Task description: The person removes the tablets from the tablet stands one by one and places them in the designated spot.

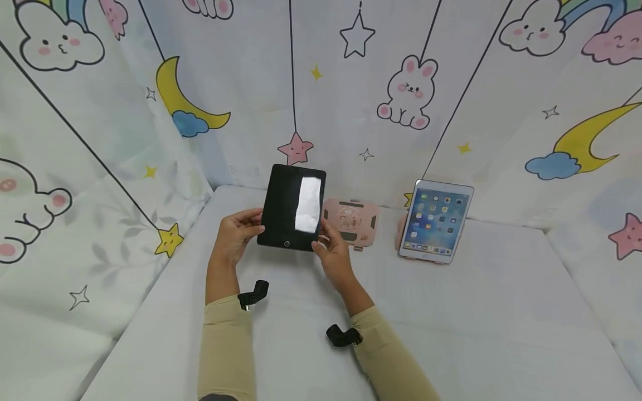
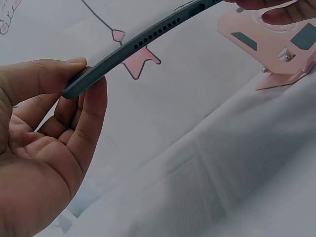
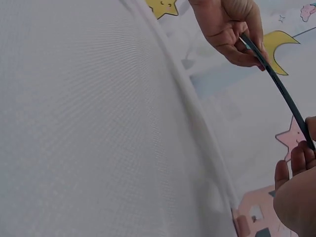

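Both hands hold a black tablet (image 1: 281,206) by its lower side edges, tilted up above the table. Its dark front has a round button at the bottom and a bright white patch on the right. My left hand (image 1: 232,236) pinches the left edge, thumb on the front and fingers behind. At the opposite edge, my right hand (image 1: 335,256) grips near the lower corner. The tablet's thin edge (image 2: 123,52) shows a row of small holes in the left wrist view. Just behind the right hand is a pink case piece (image 1: 370,214) with dark inserts.
To the right, a white tablet (image 1: 436,223) with a lit screen of app icons leans back over something pink. A white cloth (image 1: 481,312) covers the table. Printed curtains (image 1: 251,83) stand along the back and sides.
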Motion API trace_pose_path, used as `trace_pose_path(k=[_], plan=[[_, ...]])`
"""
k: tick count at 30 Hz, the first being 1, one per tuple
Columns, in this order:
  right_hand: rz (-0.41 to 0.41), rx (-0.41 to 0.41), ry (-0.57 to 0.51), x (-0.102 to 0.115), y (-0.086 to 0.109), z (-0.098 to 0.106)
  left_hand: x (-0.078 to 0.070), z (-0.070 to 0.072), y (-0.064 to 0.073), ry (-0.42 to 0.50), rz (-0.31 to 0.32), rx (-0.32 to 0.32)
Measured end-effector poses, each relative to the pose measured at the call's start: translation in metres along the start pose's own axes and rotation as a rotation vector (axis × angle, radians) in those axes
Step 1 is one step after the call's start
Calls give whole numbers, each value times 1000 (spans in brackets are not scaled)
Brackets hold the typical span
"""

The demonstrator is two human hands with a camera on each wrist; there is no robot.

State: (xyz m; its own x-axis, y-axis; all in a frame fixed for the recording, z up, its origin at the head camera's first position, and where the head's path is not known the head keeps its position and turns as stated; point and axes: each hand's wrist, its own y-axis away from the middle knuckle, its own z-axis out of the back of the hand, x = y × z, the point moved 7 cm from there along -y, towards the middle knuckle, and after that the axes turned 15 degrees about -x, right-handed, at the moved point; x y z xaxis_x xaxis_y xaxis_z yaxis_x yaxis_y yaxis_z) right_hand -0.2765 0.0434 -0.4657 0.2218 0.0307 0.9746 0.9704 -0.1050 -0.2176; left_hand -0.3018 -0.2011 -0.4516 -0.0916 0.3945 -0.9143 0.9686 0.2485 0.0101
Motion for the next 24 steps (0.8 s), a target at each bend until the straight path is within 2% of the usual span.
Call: trace_pose_path(k=[5,12,18,24], plan=[[-23,21,0,-16,-1,-5,12,11,-4,-63,52,-37],[-54,16,55,-37,-3,-3,32,18,-8,-193,128,-42],[-79,27,100,-43,-3,-3,41,23,-10,-286,149,-77],[-112,5,210,-47,-6,-5,44,29,-12,-409,147,-112]])
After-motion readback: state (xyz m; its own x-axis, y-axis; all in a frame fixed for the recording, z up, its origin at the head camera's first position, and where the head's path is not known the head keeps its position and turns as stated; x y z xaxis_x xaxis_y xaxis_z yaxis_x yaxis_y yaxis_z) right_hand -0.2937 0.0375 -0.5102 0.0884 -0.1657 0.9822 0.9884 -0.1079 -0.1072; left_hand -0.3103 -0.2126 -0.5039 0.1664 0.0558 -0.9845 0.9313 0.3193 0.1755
